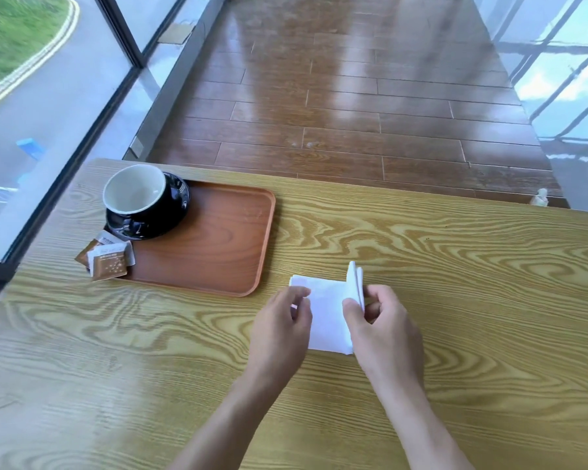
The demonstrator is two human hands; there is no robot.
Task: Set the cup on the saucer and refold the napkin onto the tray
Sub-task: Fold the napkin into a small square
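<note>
A black cup point(134, 195) with a white inside stands on a black saucer point(174, 212) at the far left corner of a brown wooden tray point(218, 239). A white napkin point(326, 313) lies on the table to the right of the tray, near its front corner. My left hand point(282, 327) rests on the napkin's left edge with fingers curled. My right hand point(381, 320) pinches the napkin's right flap, which stands upright off the table.
Several brown and white sugar packets point(107, 257) lie over the tray's near left corner. The pale wooden table point(455, 300) ends at a dark plank floor point(353, 96) beyond. A window frame point(68, 157) runs along the left side.
</note>
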